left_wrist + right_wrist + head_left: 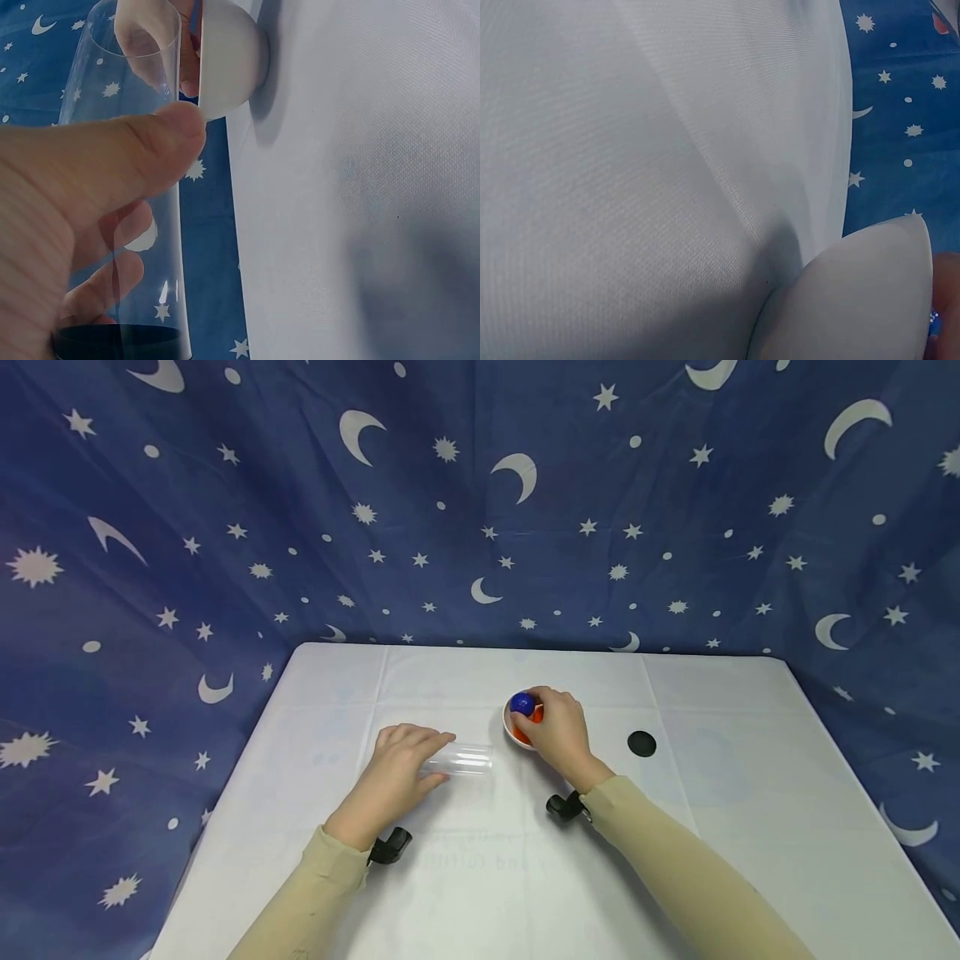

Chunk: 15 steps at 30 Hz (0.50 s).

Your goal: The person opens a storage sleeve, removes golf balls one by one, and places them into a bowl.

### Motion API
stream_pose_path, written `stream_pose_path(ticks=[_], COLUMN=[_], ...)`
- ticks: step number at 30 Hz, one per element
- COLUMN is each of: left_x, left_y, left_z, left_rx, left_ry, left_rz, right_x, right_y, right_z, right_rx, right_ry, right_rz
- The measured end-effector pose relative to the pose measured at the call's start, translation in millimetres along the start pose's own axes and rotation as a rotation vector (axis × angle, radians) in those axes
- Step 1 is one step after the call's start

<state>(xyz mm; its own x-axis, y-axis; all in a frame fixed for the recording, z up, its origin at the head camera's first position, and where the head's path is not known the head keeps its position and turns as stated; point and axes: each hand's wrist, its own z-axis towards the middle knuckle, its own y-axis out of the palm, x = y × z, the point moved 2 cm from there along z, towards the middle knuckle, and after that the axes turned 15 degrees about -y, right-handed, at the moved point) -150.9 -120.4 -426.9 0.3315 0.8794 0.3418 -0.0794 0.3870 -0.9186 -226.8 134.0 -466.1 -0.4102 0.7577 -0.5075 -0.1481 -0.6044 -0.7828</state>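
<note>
A clear plastic cup [467,759] lies on its side on the white table [465,877]. My left hand [423,758] grips it near its base, thumb [120,161] on one side and fingers showing through the clear wall [154,82]. To its right stands a small white bowl [511,731] with orange pieces [522,737] inside. My right hand [538,708] pinches a blue ball [522,703] just above the bowl. The left wrist view shows the bowl's outer wall [229,60]. In the right wrist view the bowl [855,300] fills the lower right corner, with a sliver of blue [933,321] at the edge.
A flat black disc [641,743] lies on the table right of the bowl. Black wrist cameras [390,845] [566,807] sit on both sleeves. A blue cloth with stars and moons [480,527] hangs behind and around the table.
</note>
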Motion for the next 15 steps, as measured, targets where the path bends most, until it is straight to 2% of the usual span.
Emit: stream_pose_path(ticks=[8,15], left_x=[0.8,-0.1], left_y=[-1.2,-0.3], left_z=[-1.6,-3.5], left_rx=[-0.001,0.002], left_ry=[0.001,0.009], left_rz=[-0.003,-0.022], right_x=[1.7,-0.4], right_y=[5.1,3.7], right_z=[0.6,0.1], right_rx=[-0.045,-0.037], right_ry=[-0.037,-0.062], right_rz=[-0.032,-0.009])
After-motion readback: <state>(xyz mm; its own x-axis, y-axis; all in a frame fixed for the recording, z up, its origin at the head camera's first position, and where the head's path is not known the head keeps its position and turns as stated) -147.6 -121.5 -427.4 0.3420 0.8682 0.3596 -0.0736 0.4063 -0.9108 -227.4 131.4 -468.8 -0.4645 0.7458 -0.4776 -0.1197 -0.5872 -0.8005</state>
